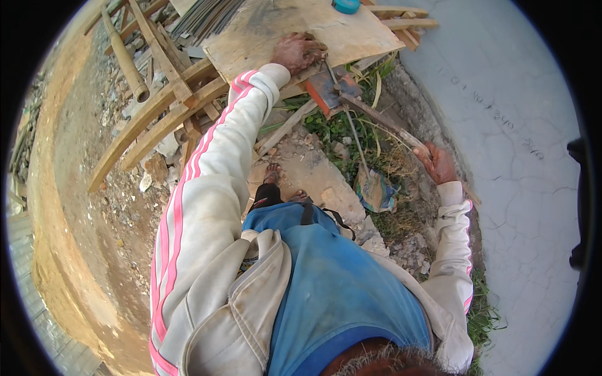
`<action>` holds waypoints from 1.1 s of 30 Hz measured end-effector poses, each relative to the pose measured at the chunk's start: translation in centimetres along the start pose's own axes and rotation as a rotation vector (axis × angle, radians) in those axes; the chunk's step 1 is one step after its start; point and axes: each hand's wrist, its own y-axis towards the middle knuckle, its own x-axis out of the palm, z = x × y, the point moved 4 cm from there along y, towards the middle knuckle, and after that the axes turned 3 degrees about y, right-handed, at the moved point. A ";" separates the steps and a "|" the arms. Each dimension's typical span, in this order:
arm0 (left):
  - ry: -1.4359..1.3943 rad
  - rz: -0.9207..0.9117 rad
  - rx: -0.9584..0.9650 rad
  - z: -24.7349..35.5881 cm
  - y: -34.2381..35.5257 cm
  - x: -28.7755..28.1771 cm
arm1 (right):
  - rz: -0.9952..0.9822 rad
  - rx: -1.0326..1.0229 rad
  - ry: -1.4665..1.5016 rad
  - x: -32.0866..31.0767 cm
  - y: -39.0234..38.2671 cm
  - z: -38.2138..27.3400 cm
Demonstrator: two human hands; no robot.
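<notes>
- Long brown bar (384, 120): lying right of centre in the frame, slanting from upper centre down to the right.
- Right hand (437, 164): you are grasping the bar near its lower part, fingers wrapping round it, at centre right of the frame.
- Thin rod (356, 135): running down from beside your other hand, passing the bar's upper end; whether the two are touching, cannot tell.
- Left hand (298, 52): you are resting it at the board's near edge, upper centre, fingers curling by the rod's top end; cannot tell whether they are gripping it.
- Orange-edged plate (318, 98): sitting just below that hand, left of the bar's upper end.
- Pale board (241, 50): spreading across the upper centre of the frame.
- Blue round-edged object (346, 5): lying on the board, top edge of the frame, partly cut off.
- Bundle of dark rods (210, 17): lying at upper left of the board.
- Curved-looking wooden beams (115, 145): extending from the board toward the left.
- Bamboo pole (127, 67): lying at upper left.
- Crumpled sack (375, 193): lying below the rod, right of centre.
</notes>
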 end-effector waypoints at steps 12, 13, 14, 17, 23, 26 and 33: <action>-0.085 -0.031 0.003 1.0 -0.1 -1.6 | -0.035 -0.120 -0.081 -1.1 3.5 1.2; -0.099 -0.037 0.003 0.9 0.0 -1.7 | -0.038 -0.118 -0.075 -1.2 3.6 1.2; -0.111 -0.043 0.002 0.9 0.0 -1.7 | -0.029 -0.132 -0.057 -1.2 3.7 1.2; -0.054 -0.038 0.002 0.8 0.0 -1.7 | -0.002 -0.127 -0.047 -0.9 2.9 0.8; -0.218 -0.003 -0.041 0.5 0.1 -1.3 | 0.044 -0.088 0.015 -0.6 1.5 0.2; -0.244 -0.041 -0.043 0.6 0.1 -1.5 | 0.012 -0.054 -0.019 -0.8 1.1 1.8; -0.304 -0.069 -0.052 1.4 0.5 -2.5 | 0.000 0.158 -0.109 -2.5 -2.6 11.7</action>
